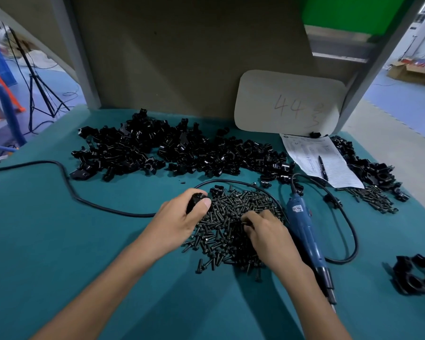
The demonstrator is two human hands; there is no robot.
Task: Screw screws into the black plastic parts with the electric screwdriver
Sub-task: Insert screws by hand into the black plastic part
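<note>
Teal tabletop (59, 241) bears black parts (157, 150), screws (231, 217), blue screwdriver (307, 231).

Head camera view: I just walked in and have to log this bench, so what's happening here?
A person is working at a teal table. The left hand holds a black plastic part, while the right hand digs into the screw pile; whether it has pinched a screw is unclear. The electric screwdriver lies unused beside that hand.

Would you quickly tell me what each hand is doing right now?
Left hand: holding a black part.
Right hand: curled into screws; grip unclear.
</note>
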